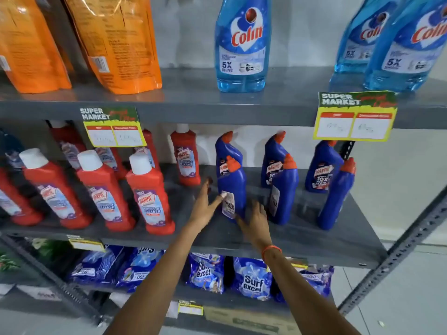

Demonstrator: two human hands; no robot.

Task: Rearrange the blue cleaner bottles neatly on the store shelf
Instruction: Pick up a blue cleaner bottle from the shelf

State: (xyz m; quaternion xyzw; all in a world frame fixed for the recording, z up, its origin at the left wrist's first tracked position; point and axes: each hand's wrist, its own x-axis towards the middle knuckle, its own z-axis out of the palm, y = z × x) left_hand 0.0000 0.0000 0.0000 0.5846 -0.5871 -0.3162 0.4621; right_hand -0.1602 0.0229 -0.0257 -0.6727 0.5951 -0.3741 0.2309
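Several dark blue Harpic cleaner bottles with orange caps stand on the right half of the middle grey shelf, in a back row and a front row. The front left blue bottle shows its back label. My left hand is at that bottle's left side, fingers spread, thumb touching the label. My right hand is at its lower right, fingers spread against the base. Neither hand is closed around it. Further right stand the front middle blue bottle and the front right blue bottle.
Red Harpic bottles with white caps fill the left of the same shelf. Light blue Colin bottles and orange pouches stand on the shelf above. Surf Excel packs lie below. Price tags hang from the upper shelf edge.
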